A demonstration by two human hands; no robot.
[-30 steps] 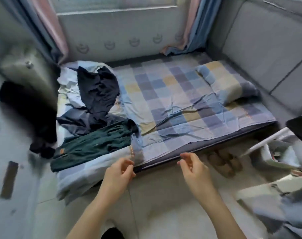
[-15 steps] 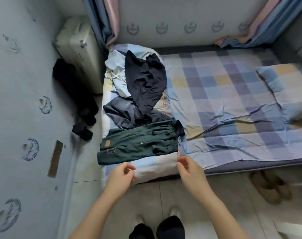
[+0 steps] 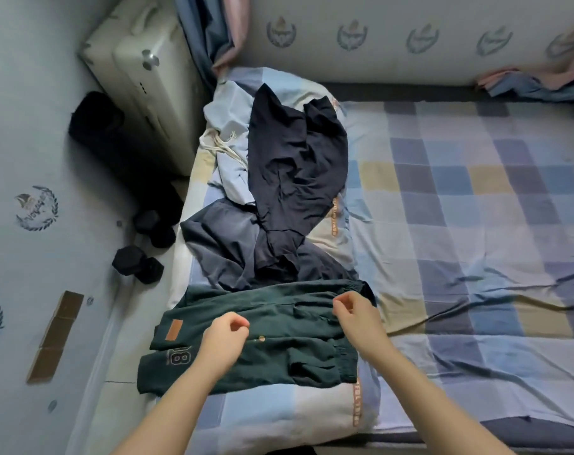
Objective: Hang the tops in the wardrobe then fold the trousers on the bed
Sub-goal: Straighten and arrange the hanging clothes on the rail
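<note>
Trousers [image 3: 262,336], green, lying flat across the folded quilt [image 3: 279,412] at the near left end of the bed [image 3: 476,244]. Look partly folded or bunched, not yet a neat small pile, so probably just at the start of the folding part. Hard to tell whether the tops are all hung; no wardrobe in view.

Still waiting behind the green pair: a dark navy piece [image 3: 298,165] spread over a grey one [image 3: 226,247], maybe more trousers, cannot say for sure.

Lots of open room on the checked sheet to the right, good for spreading legs out flat. Much less room on the left: quilt edge drops off close to the wall, with a white case [image 3: 141,80] and black weights [image 3: 138,264] on the floor beside it. Near edge of the bed right under the arms, so cloth could slide off toward the floor there.

Left hand [image 3: 226,336] over the middle of the green pair, fingers [image 3: 238,323] curled in, holding nothing that shows. Right hand [image 3: 354,310] over the waistband end, fingers [image 3: 343,302] curled too, maybe just about to pinch the cloth, no clear grip seen.
</note>
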